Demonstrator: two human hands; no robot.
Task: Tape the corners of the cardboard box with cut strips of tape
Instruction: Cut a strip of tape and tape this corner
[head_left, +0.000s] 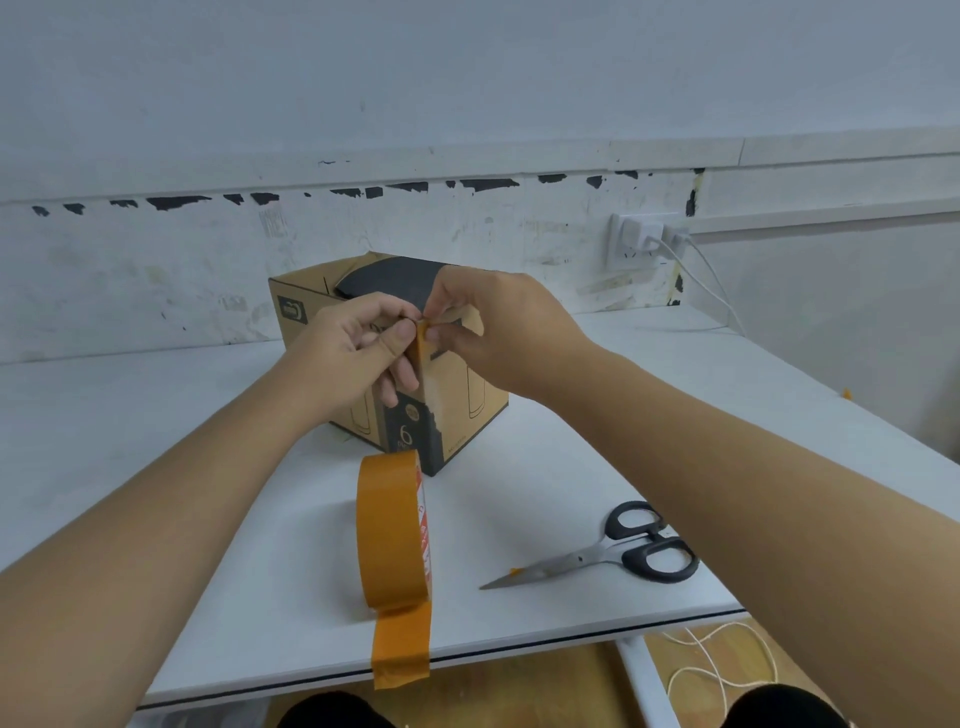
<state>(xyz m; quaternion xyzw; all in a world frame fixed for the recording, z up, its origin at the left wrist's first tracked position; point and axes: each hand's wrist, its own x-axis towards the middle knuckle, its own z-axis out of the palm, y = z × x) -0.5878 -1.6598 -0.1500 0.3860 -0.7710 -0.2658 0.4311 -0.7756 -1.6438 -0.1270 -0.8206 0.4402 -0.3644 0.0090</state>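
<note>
A brown and black cardboard box (306, 306) stands on the white table (156, 415), one vertical corner turned toward me. An orange tape strip (423, 345) lies along the top of that near corner. My left hand (353, 348) pinches the strip from the left with thumb and fingers. From the right, my right hand (498, 332) pinches its upper end. An orange tape roll (392, 525) stands on edge in front of the box, its loose end (401, 649) hanging over the table's front edge. Scissors (613, 551) with black handles lie to the right.
A wall socket (641, 241) with white cables sits behind the table at the right. A small orange scrap (847, 393) lies at the table's right edge. White cord (717, 660) lies on the floor below. The table's front edge is close to my body.
</note>
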